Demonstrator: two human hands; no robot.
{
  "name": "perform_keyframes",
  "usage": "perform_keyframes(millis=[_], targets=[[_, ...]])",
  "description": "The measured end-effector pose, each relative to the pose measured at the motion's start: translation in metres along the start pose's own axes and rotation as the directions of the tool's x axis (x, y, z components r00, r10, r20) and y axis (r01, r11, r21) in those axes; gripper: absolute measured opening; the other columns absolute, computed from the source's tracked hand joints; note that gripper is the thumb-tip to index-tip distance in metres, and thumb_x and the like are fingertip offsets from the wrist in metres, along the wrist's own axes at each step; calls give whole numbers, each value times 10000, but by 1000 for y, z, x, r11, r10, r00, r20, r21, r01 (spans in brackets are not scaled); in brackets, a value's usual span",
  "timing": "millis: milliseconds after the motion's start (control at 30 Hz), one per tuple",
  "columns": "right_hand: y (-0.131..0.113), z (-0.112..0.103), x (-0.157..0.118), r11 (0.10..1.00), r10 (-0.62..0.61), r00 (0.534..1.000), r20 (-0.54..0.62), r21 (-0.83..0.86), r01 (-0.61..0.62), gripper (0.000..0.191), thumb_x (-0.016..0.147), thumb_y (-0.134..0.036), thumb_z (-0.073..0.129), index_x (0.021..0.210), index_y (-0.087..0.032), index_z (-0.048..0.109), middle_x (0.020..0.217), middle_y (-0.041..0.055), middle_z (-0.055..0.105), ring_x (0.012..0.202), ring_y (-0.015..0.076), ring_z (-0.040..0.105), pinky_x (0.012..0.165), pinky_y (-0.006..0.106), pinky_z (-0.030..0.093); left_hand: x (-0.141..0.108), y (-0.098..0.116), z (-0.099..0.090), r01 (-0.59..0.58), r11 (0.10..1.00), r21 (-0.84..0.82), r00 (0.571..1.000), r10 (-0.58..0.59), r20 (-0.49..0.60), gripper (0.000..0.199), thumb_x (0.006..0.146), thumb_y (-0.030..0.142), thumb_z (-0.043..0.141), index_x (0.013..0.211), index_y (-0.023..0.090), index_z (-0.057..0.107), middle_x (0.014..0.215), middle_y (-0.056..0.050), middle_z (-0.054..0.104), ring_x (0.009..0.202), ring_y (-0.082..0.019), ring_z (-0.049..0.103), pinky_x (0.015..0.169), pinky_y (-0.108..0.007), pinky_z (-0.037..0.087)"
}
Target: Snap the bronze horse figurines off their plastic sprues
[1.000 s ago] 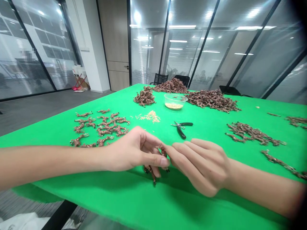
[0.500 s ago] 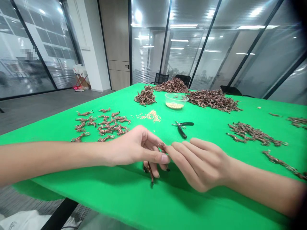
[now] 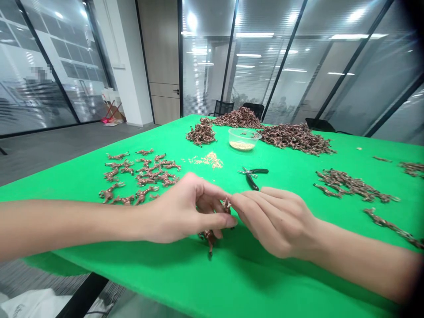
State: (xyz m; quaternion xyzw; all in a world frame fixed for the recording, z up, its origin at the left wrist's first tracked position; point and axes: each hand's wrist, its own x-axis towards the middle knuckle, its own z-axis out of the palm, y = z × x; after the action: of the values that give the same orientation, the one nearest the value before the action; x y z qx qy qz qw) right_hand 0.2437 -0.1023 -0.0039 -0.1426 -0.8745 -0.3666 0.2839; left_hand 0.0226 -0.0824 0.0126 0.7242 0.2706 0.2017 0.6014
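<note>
My left hand (image 3: pixel 192 210) is closed on a small brown figure (image 3: pixel 226 206), whose top shows between thumb and fingers. Another brown figure (image 3: pixel 209 240) hangs below the same hand, partly hidden by it. My right hand (image 3: pixel 274 221) meets the left fingertips at the held figure; its fingers are pressed together, and what they grip is hidden. Beyond the hands lie black-handled pliers (image 3: pixel 252 176), spread open on the green cloth (image 3: pixel 185 282). Several brown figures (image 3: pixel 144 179) lie loose to the left, past my left forearm.
A clear bowl (image 3: pixel 243 141) of small beads stands farther back, with spilled beads (image 3: pixel 212 160) before it. Large brown piles (image 3: pixel 294 137) lie around it. More figures (image 3: pixel 357 185) and a linked strand (image 3: pixel 391 226) are at the right.
My right fingers have closed up and shifted slightly around the held figure, and more of its top now shows. My left wrist has dropped a little, uncovering more loose figures behind it.
</note>
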Motion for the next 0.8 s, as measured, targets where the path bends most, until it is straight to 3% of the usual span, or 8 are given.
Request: perform_keyframes(millis=[200, 433, 600, 667, 800], targets=[[0, 2, 0, 984, 162, 985, 52, 69, -166, 91, 967, -103, 536, 937, -103, 621, 721, 51, 667, 557, 149, 534, 527, 326, 356, -5, 1, 1, -205, 917, 341, 960, 256, -110, 219, 876, 227, 717, 1070, 136, 763, 688, -8, 708, 609, -111, 633, 581, -185, 528], [-6, -2, 4, 955, 264, 962, 72, 121, -271, 94, 979, -88, 516, 937, -138, 584, 759, 38, 696, 552, 134, 556, 514, 308, 345, -4, -6, 0, -359, 704, 613, 844, 525, -109, 255, 858, 140, 711, 1108, 110, 749, 682, 6, 720, 557, -80, 620, 579, -168, 500], [-7, -2, 6, 921, 336, 937, 100, 171, -349, 97, 995, -114, 500, 967, -143, 588, 753, 17, 690, 559, 130, 604, 514, 297, 375, -3, -12, -1, -419, 556, 718, 754, 654, -67, 305, 848, 109, 714, 1149, 154, 728, 793, 2, 774, 671, -96, 713, 649, -166, 516], [-7, -2, 6, 916, 348, 932, 104, 174, -362, 97, 997, -124, 496, 972, -151, 586, 739, 4, 684, 546, 127, 601, 506, 294, 377, -4, -11, -1, -407, 557, 724, 757, 649, -73, 304, 850, 119, 713, 1150, 165, 720, 803, 7, 781, 682, -101, 724, 661, -168, 526], [-7, -1, 5, 913, 358, 930, 81, 176, -367, 71, 974, -118, 526, 964, -158, 584, 734, -3, 682, 522, 115, 574, 504, 286, 378, -4, -7, 0, -331, 647, 687, 818, 560, -134, 276, 856, 149, 701, 1132, 145, 698, 790, 0, 774, 686, -107, 718, 682, -182, 547]])
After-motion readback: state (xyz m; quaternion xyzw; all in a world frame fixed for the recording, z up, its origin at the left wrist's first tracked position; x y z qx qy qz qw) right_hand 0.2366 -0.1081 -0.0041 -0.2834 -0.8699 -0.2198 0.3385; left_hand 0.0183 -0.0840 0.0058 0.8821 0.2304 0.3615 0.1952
